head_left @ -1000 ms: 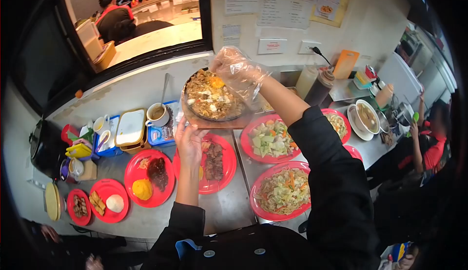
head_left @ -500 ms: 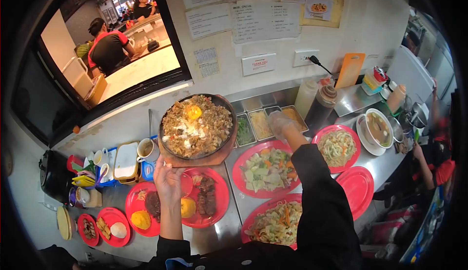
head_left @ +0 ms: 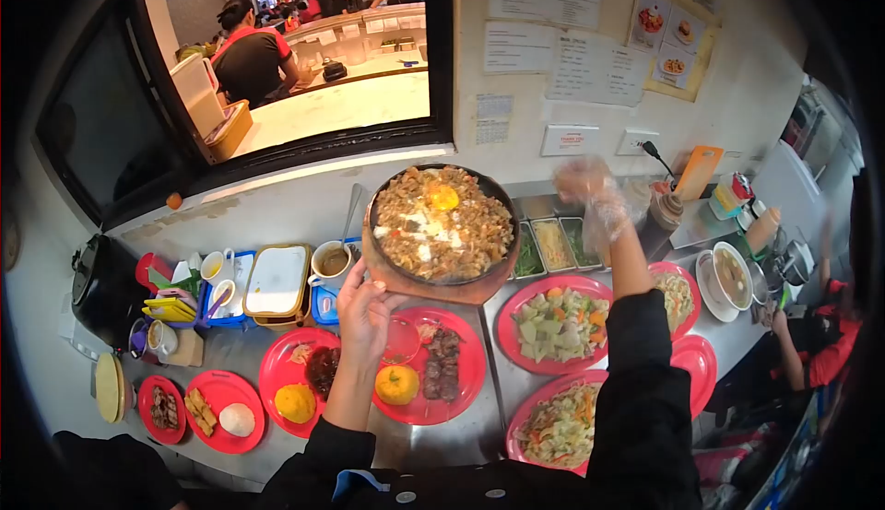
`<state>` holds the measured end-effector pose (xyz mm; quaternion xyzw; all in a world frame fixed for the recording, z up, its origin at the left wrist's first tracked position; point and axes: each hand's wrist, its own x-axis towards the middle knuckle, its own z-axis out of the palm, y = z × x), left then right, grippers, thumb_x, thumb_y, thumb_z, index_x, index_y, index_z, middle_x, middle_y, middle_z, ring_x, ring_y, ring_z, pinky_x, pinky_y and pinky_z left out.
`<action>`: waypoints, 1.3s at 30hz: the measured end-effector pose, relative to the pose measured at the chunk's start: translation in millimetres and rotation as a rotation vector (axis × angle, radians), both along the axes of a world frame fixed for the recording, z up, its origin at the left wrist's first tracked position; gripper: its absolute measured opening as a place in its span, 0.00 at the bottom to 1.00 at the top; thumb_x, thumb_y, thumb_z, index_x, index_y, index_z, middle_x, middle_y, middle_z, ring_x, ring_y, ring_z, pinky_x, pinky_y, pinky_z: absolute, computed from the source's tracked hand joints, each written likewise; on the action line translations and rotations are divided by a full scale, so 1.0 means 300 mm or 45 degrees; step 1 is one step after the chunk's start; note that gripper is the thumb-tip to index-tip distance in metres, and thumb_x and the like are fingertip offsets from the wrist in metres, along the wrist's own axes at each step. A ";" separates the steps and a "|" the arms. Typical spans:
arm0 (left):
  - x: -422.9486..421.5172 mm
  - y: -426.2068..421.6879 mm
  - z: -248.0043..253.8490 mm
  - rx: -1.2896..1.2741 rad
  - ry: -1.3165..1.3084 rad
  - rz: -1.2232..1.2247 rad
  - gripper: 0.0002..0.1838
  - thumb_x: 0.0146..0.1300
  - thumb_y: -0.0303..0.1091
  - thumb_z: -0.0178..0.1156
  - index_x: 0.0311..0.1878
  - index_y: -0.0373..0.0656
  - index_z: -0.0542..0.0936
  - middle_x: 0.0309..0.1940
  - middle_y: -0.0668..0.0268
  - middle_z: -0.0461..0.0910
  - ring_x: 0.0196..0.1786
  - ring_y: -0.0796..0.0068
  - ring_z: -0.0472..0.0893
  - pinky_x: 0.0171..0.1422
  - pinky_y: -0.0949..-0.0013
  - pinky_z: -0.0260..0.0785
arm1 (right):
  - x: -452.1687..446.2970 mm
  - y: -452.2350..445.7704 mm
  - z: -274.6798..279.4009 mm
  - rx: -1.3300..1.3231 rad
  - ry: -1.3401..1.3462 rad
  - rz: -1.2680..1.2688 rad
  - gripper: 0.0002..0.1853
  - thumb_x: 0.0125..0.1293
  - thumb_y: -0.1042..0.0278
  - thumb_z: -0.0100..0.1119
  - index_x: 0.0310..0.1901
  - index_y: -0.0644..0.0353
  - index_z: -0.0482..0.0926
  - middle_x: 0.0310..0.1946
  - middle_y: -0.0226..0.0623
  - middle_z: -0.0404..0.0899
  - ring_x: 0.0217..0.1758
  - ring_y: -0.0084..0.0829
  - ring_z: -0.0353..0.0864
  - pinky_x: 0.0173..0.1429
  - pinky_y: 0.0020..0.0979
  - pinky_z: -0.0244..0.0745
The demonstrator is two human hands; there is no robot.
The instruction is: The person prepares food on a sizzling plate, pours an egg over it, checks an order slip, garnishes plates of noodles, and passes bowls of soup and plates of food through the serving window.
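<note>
Brown wood, smooth and thick at the edge, rests on the left hand (head_left: 362, 318): its thumb is up against the rim of the wooden board (head_left: 461, 295) and the other fingers are bent below it. On this board, just above and right of those fingers, sits the round dark plate (head_left: 461, 281), raised over the steel table (head_left: 472, 432).

As far as one can judge, much is already done. Chopped food (head_left: 479, 229), grainy and brown, fills the plate almost to its rim; a glossy yolk (head_left: 443, 199) lies on top, with soft white dabs (head_left: 427, 234) beside it. Whether something is left to add cannot be told; the plate is not yet set down.

Right of the plate, the right hand (head_left: 590, 195) hangs apart from it, in a thin, wrinkled transparent glove. Its fingers are blurred, so one cannot tell how wide they stand or if they hold anything. Below them are rectangular metal trays (head_left: 557, 269) and an oval red plate (head_left: 504, 330) of pale cut vegetables. Under the left fingers, another red plate (head_left: 475, 353) carries rough dark meat and a yellow, rounded mound (head_left: 397, 385).
</note>
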<state>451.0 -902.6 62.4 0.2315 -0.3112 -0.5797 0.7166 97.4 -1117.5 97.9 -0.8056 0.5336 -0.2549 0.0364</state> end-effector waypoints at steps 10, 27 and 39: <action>0.158 -0.006 0.005 -0.054 0.114 -0.056 0.22 0.55 0.21 0.46 0.55 0.31 0.63 0.45 0.52 0.75 0.44 0.60 0.80 0.46 0.56 0.77 | 0.732 0.249 0.413 0.490 0.074 0.478 0.14 0.40 0.70 0.65 0.33 0.63 0.82 0.24 0.37 0.81 0.32 0.28 0.80 0.32 0.28 0.76; 0.477 -0.254 0.103 -0.086 0.114 0.300 0.19 0.53 0.21 0.50 0.51 0.32 0.65 0.40 0.56 0.76 0.39 0.62 0.80 0.43 0.56 0.77 | 0.731 0.367 0.570 -0.428 0.226 0.356 0.16 0.63 0.61 0.51 0.50 0.54 0.74 0.48 0.38 0.75 0.50 0.37 0.75 0.54 0.35 0.69; 0.709 -0.613 0.111 -0.013 0.097 0.610 0.15 0.50 0.16 0.49 0.43 0.33 0.65 0.38 0.54 0.74 0.39 0.59 0.79 0.46 0.48 0.76 | 0.195 0.851 0.101 0.008 -0.341 0.079 0.20 0.56 0.63 0.58 0.47 0.67 0.72 0.36 0.39 0.74 0.34 0.27 0.72 0.36 0.28 0.69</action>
